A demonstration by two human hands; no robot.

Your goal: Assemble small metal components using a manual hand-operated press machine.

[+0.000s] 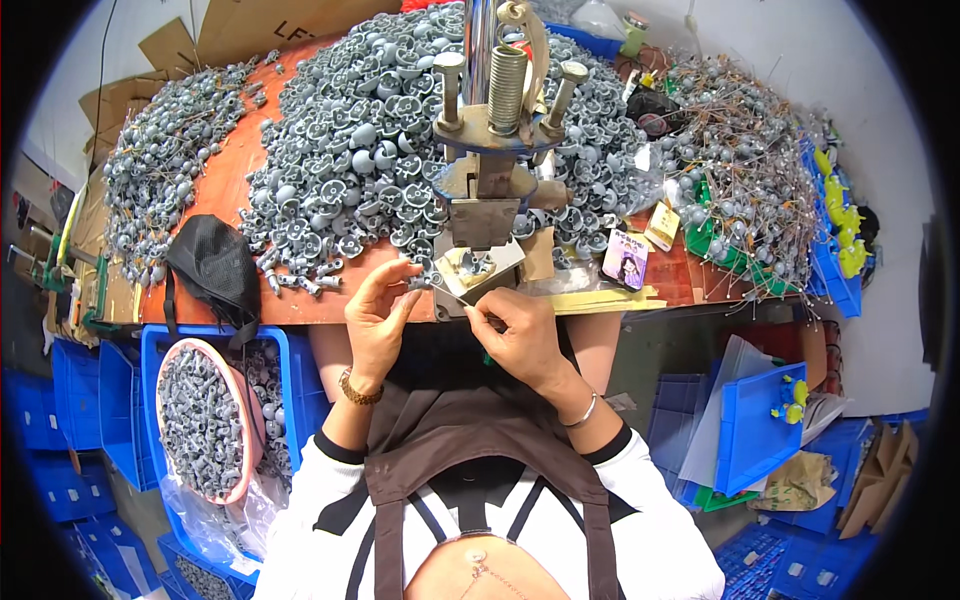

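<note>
Beside red tabletop (pixel 226 182), pink basin (pixel 256 415) holds grey parts (pixel 200 420); right hand (pixel 522 332) pinches wire (pixel 450 295), left hand's (pixel 377 318) grip unclear.

Ahead of the apron (pixel 470 450), forearms (pixel 347 420) converge: left hand (pixel 378 318) half-curled, thumb below fingertips; right hand (pixel 522 335) bent inward, pinching.

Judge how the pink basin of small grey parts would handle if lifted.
The pink basin would likely feel heavy, being filled with small grey parts. Those loosely heaped parts could shift or spill if it tipped. The blue crate around it may limit sideways pushing.
</note>
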